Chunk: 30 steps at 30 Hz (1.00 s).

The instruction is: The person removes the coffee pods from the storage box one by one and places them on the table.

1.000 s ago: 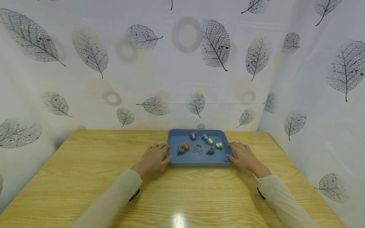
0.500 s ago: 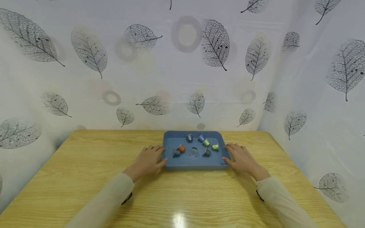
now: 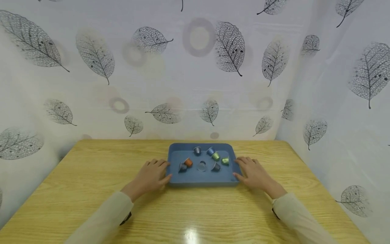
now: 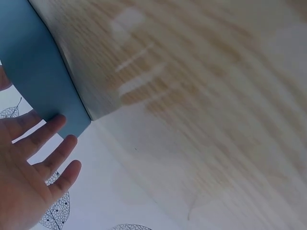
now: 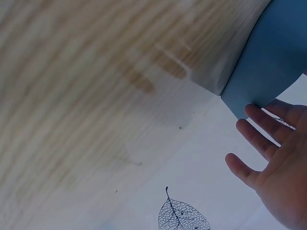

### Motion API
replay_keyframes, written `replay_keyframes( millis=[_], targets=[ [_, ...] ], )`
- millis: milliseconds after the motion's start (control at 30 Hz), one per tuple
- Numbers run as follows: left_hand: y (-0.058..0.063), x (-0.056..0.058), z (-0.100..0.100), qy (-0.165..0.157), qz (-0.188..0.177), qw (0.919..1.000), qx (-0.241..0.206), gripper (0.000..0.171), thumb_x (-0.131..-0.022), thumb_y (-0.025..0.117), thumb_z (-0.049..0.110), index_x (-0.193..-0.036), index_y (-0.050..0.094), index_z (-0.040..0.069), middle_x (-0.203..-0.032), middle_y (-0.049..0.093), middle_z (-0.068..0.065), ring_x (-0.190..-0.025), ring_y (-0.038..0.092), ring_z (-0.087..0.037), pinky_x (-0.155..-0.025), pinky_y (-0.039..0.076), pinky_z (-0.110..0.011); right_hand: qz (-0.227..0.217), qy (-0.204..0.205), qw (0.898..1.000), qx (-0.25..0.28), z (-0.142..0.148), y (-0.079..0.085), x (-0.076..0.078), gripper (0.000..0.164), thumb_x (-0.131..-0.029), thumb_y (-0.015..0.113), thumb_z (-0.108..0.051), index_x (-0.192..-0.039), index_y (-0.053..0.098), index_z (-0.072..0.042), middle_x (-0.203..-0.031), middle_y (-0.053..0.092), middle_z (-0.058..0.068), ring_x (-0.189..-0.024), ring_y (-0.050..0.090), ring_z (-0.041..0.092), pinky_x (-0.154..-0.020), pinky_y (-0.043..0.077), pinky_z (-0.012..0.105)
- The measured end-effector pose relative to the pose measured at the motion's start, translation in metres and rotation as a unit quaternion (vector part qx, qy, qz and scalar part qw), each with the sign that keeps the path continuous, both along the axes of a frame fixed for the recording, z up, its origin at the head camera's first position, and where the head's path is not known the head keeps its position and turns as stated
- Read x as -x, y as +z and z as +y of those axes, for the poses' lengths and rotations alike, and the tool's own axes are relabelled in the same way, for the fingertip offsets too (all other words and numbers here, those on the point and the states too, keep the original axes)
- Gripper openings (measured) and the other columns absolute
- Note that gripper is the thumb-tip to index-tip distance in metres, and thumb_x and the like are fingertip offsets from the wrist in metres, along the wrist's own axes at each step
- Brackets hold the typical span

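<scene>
Shallow blue tray (image 3: 193, 177), orange, green, blue and dark pods (image 3: 189, 163) scattered inside, on the wooden table (image 3: 207, 206) between my left hand (image 3: 148, 178) and right hand (image 3: 255, 173), fingers spread against its ends, further left and nearer me than a second ago.

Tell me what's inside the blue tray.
The blue tray holds three dark capsules, an orange capsule, a blue capsule, two green capsules and a pale round item with something dark at its far edge. The tray floor beneath them is covered, so unseen.
</scene>
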<state>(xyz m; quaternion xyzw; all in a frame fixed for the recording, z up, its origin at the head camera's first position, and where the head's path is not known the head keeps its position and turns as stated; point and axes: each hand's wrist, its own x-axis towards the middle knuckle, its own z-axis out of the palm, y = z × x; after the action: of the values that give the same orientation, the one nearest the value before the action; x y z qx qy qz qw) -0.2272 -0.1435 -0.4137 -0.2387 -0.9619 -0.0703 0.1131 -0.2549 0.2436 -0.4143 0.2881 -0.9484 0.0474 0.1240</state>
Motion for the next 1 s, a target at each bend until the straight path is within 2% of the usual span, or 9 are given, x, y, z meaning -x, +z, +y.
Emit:
replay_keyframes(
  millis=[200, 500, 1000],
  targets=[
    [0.000, -0.006, -0.008, -0.002, 0.008, 1.0000, 0.005, 0.047, -0.087, 0.054, 0.042, -0.120, 0.057, 0.009, -0.120, 0.058, -0.009, -0.108, 0.053, -0.030, -0.088, 0.043, -0.050, 0.012, 0.013, 1.000, 0.003, -0.006, -0.001, -0.004, 0.057, -0.083, 0.061, -0.040, -0.124, 0.052, -0.002, -0.124, 0.053, 0.015, -0.112, 0.050, 0.031, -0.089, 0.040, 0.053],
    [0.001, -0.017, -0.019, -0.008, 0.030, 0.9995, 0.001, 0.046, -0.085, 0.058, 0.043, -0.116, 0.059, 0.009, -0.116, 0.060, -0.008, -0.105, 0.054, -0.029, -0.087, 0.043, -0.049, -0.006, 0.022, 1.000, 0.009, -0.014, 0.000, -0.013, 0.058, -0.084, 0.060, -0.042, -0.126, 0.052, -0.004, -0.125, 0.052, 0.013, -0.114, 0.049, 0.029, -0.092, 0.038, 0.053],
    [0.003, -0.033, -0.033, -0.011, 0.042, 0.9990, 0.008, 0.046, -0.083, 0.060, 0.046, -0.113, 0.061, 0.011, -0.113, 0.060, -0.005, -0.104, 0.054, -0.027, -0.087, 0.043, -0.048, 0.020, 0.045, 0.999, 0.002, -0.024, 0.000, -0.024, 0.057, -0.083, 0.060, -0.044, -0.123, 0.054, -0.004, -0.123, 0.054, 0.011, -0.113, 0.050, 0.027, -0.090, 0.040, 0.052]
  ],
)
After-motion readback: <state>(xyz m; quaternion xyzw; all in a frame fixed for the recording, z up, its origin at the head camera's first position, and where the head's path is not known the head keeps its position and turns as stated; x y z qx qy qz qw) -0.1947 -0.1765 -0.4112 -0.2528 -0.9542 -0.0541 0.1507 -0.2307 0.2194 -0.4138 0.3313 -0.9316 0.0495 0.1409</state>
